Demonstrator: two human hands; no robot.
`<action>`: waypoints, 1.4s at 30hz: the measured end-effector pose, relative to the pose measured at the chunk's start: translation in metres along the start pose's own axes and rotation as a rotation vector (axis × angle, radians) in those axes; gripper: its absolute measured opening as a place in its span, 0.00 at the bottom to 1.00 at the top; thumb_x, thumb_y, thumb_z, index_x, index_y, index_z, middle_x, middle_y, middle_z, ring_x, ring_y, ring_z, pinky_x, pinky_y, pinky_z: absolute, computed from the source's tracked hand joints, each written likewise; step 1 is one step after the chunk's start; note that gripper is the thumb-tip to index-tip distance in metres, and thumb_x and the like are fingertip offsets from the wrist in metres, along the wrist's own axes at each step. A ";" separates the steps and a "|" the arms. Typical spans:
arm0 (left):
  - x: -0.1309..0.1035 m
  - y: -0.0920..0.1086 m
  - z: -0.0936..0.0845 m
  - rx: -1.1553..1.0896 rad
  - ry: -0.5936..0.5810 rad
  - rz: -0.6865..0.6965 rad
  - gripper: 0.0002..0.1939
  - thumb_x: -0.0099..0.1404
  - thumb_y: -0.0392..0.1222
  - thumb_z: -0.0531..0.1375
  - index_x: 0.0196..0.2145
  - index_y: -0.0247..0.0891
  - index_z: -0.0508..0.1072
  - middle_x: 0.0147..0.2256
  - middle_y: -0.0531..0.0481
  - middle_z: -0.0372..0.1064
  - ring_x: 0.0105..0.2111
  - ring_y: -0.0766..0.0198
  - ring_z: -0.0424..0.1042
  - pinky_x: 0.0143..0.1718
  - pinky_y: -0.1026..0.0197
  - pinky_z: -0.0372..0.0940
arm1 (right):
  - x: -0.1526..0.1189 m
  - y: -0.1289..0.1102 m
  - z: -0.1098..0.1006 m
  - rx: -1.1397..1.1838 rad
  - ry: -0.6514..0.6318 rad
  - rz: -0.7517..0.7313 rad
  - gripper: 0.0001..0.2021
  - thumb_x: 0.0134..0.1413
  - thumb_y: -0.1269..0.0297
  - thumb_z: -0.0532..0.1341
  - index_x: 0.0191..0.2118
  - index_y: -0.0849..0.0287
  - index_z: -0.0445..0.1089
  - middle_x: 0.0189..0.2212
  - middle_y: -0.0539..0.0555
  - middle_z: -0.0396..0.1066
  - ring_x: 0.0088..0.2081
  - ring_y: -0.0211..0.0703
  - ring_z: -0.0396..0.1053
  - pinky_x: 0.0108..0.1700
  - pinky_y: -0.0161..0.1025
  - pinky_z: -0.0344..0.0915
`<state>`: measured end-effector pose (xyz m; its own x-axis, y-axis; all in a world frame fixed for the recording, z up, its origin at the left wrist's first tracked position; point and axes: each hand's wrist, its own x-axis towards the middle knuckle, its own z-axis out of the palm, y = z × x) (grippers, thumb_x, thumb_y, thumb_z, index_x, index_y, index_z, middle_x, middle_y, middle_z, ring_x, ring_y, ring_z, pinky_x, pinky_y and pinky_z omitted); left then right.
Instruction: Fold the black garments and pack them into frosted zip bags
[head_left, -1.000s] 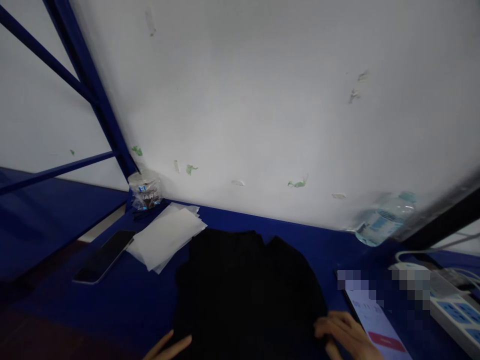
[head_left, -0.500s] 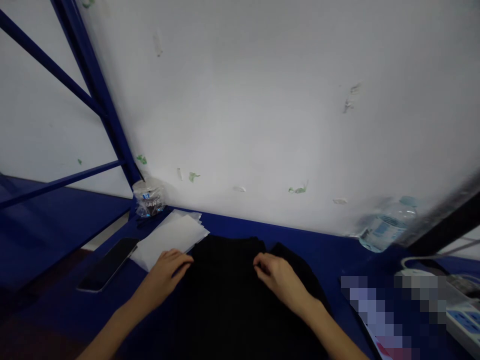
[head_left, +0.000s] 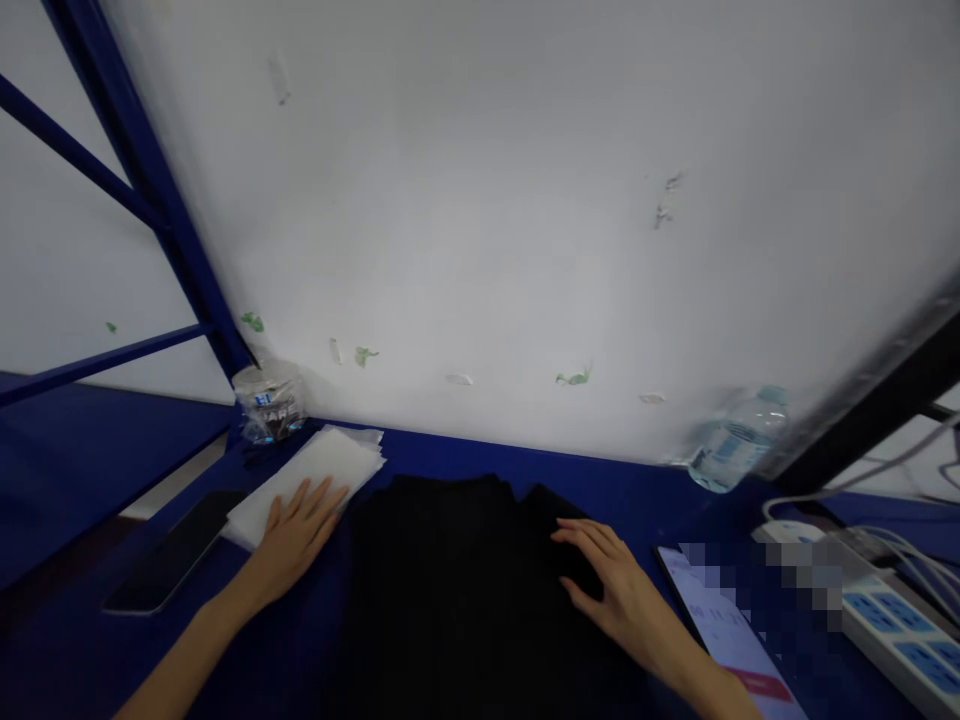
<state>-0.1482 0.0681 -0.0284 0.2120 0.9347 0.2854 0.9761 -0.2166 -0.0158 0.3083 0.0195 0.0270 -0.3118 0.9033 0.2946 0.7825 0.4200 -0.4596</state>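
A black garment (head_left: 450,590) lies spread on the blue tabletop in front of me, its upper edge toward the wall. My left hand (head_left: 298,530) rests with fingers spread over the near part of a stack of white, translucent sheets or bags (head_left: 330,460), left of the garment. On the other side, my right hand (head_left: 607,580) is over the garment's right part, fingers apart and nothing held. Whether its fingertips touch the cloth is hard to tell. The garment's lower end runs out of view.
A dark phone (head_left: 176,550) lies at left. Behind it stands a plastic-wrapped tub (head_left: 271,402). A water bottle (head_left: 739,440) leans at the wall. At right are a lit phone (head_left: 731,630) and a power strip (head_left: 892,620) with cables. Blue frame bars (head_left: 161,230) rise at left.
Both hands have let go of the garment's upper part. The left moved left onto the white stack, fingers spreading. The right opened and shifted right. The view has turned slightly right.
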 end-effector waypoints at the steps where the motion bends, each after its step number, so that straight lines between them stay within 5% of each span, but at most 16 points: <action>1: 0.002 0.003 0.004 0.007 0.000 -0.055 0.24 0.69 0.42 0.43 0.61 0.49 0.57 0.62 0.49 0.52 0.63 0.46 0.46 0.56 0.34 0.45 | -0.003 0.003 0.000 -0.022 -0.029 -0.010 0.19 0.50 0.68 0.58 0.50 0.52 0.65 0.53 0.54 0.65 0.56 0.48 0.60 0.55 0.48 0.59; 4: 0.013 0.016 0.011 -0.006 -0.020 -0.159 0.24 0.70 0.42 0.41 0.61 0.45 0.57 0.62 0.44 0.52 0.62 0.41 0.46 0.54 0.30 0.47 | -0.001 0.006 0.002 -0.051 -0.085 -0.009 0.21 0.50 0.71 0.57 0.52 0.52 0.64 0.51 0.55 0.67 0.53 0.48 0.62 0.54 0.48 0.60; 8: 0.025 0.024 0.015 -0.040 -0.027 -0.172 0.24 0.70 0.43 0.41 0.62 0.43 0.56 0.62 0.41 0.51 0.62 0.39 0.46 0.52 0.27 0.46 | 0.028 0.008 0.000 -0.017 -0.095 -0.005 0.11 0.53 0.70 0.54 0.38 0.53 0.71 0.39 0.52 0.73 0.43 0.45 0.68 0.47 0.43 0.64; 11: 0.028 0.023 0.013 -0.089 -0.019 -0.184 0.24 0.70 0.44 0.41 0.61 0.41 0.57 0.62 0.39 0.53 0.62 0.40 0.46 0.53 0.28 0.45 | 0.059 0.013 -0.006 0.004 0.040 0.201 0.09 0.55 0.65 0.53 0.34 0.56 0.71 0.32 0.52 0.74 0.36 0.44 0.71 0.40 0.40 0.66; 14: 0.024 0.030 -0.001 -0.158 0.132 -0.206 0.24 0.70 0.43 0.41 0.62 0.37 0.54 0.60 0.38 0.56 0.63 0.46 0.45 0.58 0.33 0.42 | 0.075 0.006 -0.007 -0.080 0.231 0.395 0.13 0.57 0.63 0.50 0.39 0.62 0.70 0.37 0.60 0.72 0.39 0.50 0.70 0.41 0.46 0.65; 17: 0.007 0.056 -0.020 -0.244 0.255 -0.102 0.25 0.71 0.42 0.41 0.65 0.40 0.45 0.61 0.42 0.54 0.64 0.54 0.42 0.61 0.41 0.41 | 0.061 -0.018 0.008 -0.187 0.344 0.287 0.15 0.60 0.65 0.47 0.45 0.64 0.67 0.42 0.64 0.70 0.46 0.53 0.67 0.49 0.51 0.61; 21: -0.016 0.106 -0.033 -0.284 0.033 0.071 0.26 0.71 0.45 0.44 0.65 0.52 0.41 0.64 0.50 0.47 0.64 0.51 0.42 0.58 0.38 0.48 | 0.020 -0.036 0.043 -0.278 0.280 0.094 0.18 0.62 0.59 0.47 0.52 0.60 0.64 0.52 0.61 0.66 0.56 0.55 0.60 0.54 0.53 0.58; 25: -0.006 0.131 -0.023 -0.242 -0.118 0.151 0.27 0.70 0.54 0.46 0.64 0.56 0.44 0.65 0.50 0.42 0.64 0.43 0.38 0.55 0.29 0.45 | 0.002 -0.017 0.065 -0.351 0.171 0.218 0.30 0.57 0.44 0.49 0.60 0.57 0.58 0.62 0.60 0.54 0.64 0.62 0.45 0.58 0.63 0.50; 32: 0.024 0.122 -0.006 -0.220 -0.077 0.203 0.30 0.67 0.58 0.49 0.63 0.53 0.47 0.65 0.46 0.44 0.64 0.41 0.38 0.56 0.27 0.38 | 0.018 0.010 0.062 -0.330 -0.007 0.309 0.37 0.54 0.37 0.46 0.62 0.57 0.54 0.64 0.62 0.48 0.64 0.60 0.44 0.58 0.62 0.51; 42: 0.024 0.105 -0.010 -0.434 -0.150 0.177 0.21 0.70 0.46 0.49 0.59 0.52 0.58 0.61 0.49 0.55 0.63 0.52 0.48 0.57 0.33 0.45 | 0.020 0.016 0.064 -0.310 0.046 0.278 0.34 0.55 0.40 0.47 0.61 0.57 0.56 0.63 0.61 0.52 0.64 0.57 0.46 0.59 0.60 0.50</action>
<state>-0.0411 0.0649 -0.0133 0.4080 0.8964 0.1731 0.8216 -0.4432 0.3585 0.2799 0.0497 -0.0282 -0.0465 0.9708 0.2352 0.9608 0.1079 -0.2553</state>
